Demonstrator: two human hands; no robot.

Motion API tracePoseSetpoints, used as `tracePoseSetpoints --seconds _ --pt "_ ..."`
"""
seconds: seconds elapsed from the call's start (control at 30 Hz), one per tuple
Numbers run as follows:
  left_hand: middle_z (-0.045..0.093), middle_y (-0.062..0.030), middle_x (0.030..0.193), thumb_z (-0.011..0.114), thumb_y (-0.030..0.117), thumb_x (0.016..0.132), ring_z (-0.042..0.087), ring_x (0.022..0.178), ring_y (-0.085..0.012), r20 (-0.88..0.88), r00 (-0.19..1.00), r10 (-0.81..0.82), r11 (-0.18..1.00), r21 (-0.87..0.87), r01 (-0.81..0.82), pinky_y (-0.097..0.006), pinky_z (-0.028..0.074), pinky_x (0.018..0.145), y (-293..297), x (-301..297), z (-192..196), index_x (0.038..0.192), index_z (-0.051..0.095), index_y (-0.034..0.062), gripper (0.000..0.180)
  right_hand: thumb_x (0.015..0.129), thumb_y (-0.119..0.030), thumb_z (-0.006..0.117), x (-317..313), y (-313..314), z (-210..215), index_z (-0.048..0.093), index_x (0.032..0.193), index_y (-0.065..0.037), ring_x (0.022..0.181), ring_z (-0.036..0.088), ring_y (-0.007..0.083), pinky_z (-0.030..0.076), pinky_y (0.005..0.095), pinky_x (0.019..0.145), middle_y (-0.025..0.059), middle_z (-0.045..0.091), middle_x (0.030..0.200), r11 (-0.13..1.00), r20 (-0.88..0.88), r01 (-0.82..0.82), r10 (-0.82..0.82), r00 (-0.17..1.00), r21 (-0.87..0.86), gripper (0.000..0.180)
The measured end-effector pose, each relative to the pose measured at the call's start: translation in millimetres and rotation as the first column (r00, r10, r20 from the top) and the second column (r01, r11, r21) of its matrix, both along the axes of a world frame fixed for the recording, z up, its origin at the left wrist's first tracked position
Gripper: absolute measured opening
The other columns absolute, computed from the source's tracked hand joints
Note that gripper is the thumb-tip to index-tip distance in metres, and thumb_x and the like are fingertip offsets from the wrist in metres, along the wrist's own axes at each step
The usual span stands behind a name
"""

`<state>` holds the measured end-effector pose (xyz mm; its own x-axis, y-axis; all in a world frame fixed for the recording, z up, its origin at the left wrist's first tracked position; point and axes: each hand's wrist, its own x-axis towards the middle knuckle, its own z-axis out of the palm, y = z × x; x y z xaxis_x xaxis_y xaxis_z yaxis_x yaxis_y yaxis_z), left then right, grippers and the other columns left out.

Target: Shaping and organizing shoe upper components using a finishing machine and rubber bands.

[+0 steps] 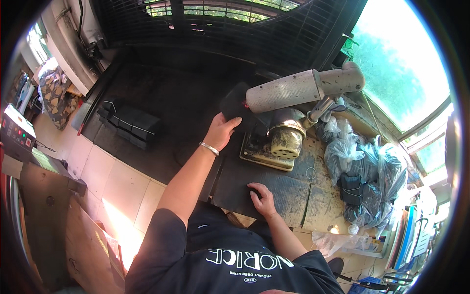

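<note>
Here, gripping a black sheet (234, 101) in the left hand (222, 133), at nine o'clock of an obstructing metal machine arm (284, 91); resting the right hand (264, 200), half curled, on the surface (289, 196), with plastic bags (345, 152) at two.

Your flat piece (234, 100) is black, like the bundle (132, 120), which a thin white line crosses. You wear a black shirt (161, 240) with white lettering and a silvery bracelet (209, 148). The cylinder (284, 90) before you is pale grey, the drum (286, 142) dark-smudged cream, the cloth (56, 98) dark with tan blotches.
</note>
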<state>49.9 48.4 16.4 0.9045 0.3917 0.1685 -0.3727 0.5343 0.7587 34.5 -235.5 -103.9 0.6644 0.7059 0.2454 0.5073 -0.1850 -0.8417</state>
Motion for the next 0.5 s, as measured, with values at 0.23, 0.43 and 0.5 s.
tracePoseSetpoints --seconds 0.23,0.43,0.5 --pt "0.064 -0.0097 0.121 0.065 0.003 0.089 0.061 0.111 -0.0201 -0.003 1.0 -0.012 1.0 -0.008 0.012 -0.034 0.045 0.099 -7 -16 -1 0.123 0.056 -0.0018 0.035 0.083 -0.009 0.065 0 0 0 0.068 0.11 -0.007 0.108 0.062 0.0332 0.049 0.0396 0.095 0.0149 0.067 0.112 1.0 0.005 -0.004 0.004 1.0 -0.005 0.027" --pt "0.064 -0.0105 0.12 0.065 0.003 0.088 0.061 0.111 -0.0197 0.018 1.0 -0.02 0.998 -0.056 0.021 -0.033 0.046 0.098 -14 -31 3 0.121 0.057 -0.0026 0.034 0.083 -0.009 0.065 -1 1 1 0.068 0.11 -0.007 0.109 0.062 0.0336 0.049 0.0398 0.095 0.0153 0.067 0.112 1.0 0.006 -0.006 0.006 1.0 -0.004 0.027" --pt "0.065 -0.0103 0.119 0.066 0.003 0.088 0.061 0.11 -0.0193 0.011 1.0 -0.019 0.998 -0.062 0.02 -0.033 0.047 0.098 -14 -36 3 0.122 0.057 -0.0028 0.035 0.083 -0.009 0.065 -1 1 2 0.068 0.11 -0.007 0.108 0.062 0.0336 0.049 0.0398 0.095 0.0152 0.067 0.112 1.0 0.007 -0.01 0.01 1.0 -0.001 0.026"
